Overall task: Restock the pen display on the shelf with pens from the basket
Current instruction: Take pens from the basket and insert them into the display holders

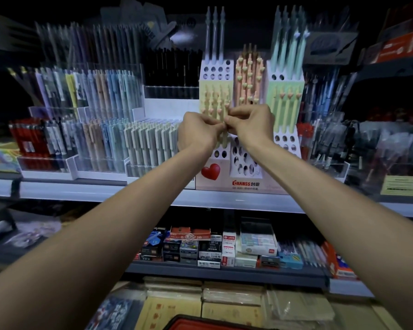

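A white tiered pen display (244, 160) with round holes and a red heart stands on the shelf (224, 198). Pale yellow pens (215, 101), peach pens (248, 75) and green pens (286, 103) with heart tops stand in it. My left hand (197, 134) and my right hand (252, 126) meet in front of the yellow section, fingertips pinched together on a pale yellow pen (223, 136) that stands upright between them. The red rim of the basket (200, 323) shows at the bottom edge.
Clear trays of pens (81, 139) fill the shelf to the left, and more pen racks (332, 144) stand to the right. Small boxes (210, 248) crowd the shelf below. Packs of notebooks (224, 303) lie under that.
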